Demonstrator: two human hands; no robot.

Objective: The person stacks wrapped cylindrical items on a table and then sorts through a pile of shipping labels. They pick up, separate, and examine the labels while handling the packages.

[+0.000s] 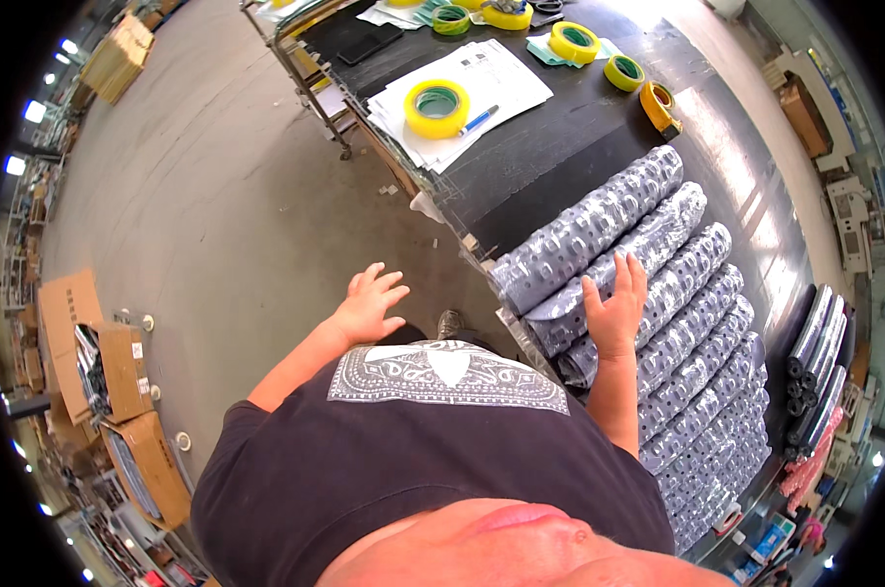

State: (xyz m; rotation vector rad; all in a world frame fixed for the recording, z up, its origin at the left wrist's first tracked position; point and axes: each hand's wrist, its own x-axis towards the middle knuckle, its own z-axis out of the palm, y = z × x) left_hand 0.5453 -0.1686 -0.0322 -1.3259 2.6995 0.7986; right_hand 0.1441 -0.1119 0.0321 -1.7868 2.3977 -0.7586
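My left hand (367, 305) is held out over the floor beside the table, fingers spread and nothing in it. Fingers apart, my right hand (616, 308) is over the grey patterned rolls, nearest to the second roll (648, 233) from the far end. I cannot tell whether it touches that roll. The farthest roll (594, 225) lies alongside. Several more rolls (687, 284), shiny as if in clear film, lie in a row toward the near right. A loose edge shows at the second roll's left end, and my right forearm hides parts of the others.
On the black table (521, 186) lie paper sheets (506, 73), a yellow tape roll (436, 109), a blue pen (478, 120), more tape rolls (574, 43) and a yellow tape measure (660, 110). Cardboard boxes (127, 372) stand on the floor at left. Dark rolls (816, 352) are stacked at right.
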